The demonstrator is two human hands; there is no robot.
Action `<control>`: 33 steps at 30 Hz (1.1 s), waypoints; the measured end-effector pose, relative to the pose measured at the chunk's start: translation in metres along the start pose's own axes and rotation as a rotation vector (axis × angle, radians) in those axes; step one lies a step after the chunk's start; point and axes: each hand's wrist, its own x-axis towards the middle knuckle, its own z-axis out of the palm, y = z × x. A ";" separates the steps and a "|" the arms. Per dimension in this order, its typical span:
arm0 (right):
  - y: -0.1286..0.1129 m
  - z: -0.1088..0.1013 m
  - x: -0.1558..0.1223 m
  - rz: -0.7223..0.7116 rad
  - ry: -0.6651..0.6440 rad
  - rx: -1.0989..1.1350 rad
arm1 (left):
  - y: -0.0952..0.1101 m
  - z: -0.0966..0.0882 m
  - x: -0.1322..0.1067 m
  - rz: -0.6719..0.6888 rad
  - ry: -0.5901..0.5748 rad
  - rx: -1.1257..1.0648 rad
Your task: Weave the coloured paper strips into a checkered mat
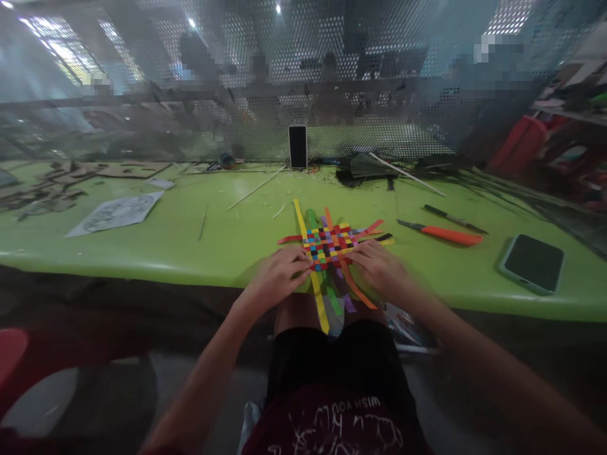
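Note:
A woven mat of coloured strips (327, 245) lies at the near edge of the green table, its middle a tight checker of red, yellow, blue, black and other colours. Loose strip ends fan out on all sides; a yellow strip (320, 303) and an orange strip (358, 287) hang toward my lap. My left hand (287, 268) pinches the mat's near left edge. On the near right edge, my right hand (377, 262) closes its thumb and fingers on the weave. The fingertips partly cover both edges.
An orange-handled knife (443, 234) and a dark slim tool (455, 219) lie right of the mat. Farther right is a phone (533, 262); another phone (298, 146) stands against the mesh screen. A printed sheet (118, 212) and cardboard scraps (61, 180) lie left.

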 end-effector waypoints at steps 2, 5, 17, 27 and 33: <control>-0.009 -0.008 -0.011 0.001 -0.012 0.037 | 0.016 -0.004 -0.013 -0.015 -0.017 0.057; -0.028 -0.018 -0.043 -0.015 -0.045 0.089 | 0.043 -0.006 -0.042 -0.016 -0.049 0.099; -0.032 -0.024 -0.039 -0.165 0.291 0.058 | 0.040 -0.014 -0.031 0.140 0.203 0.128; 0.020 -0.159 0.154 0.063 0.261 0.542 | -0.004 -0.224 0.139 0.018 -0.103 0.172; 0.054 -0.121 0.144 0.385 -0.108 0.896 | 0.015 -0.175 0.087 0.158 0.557 0.510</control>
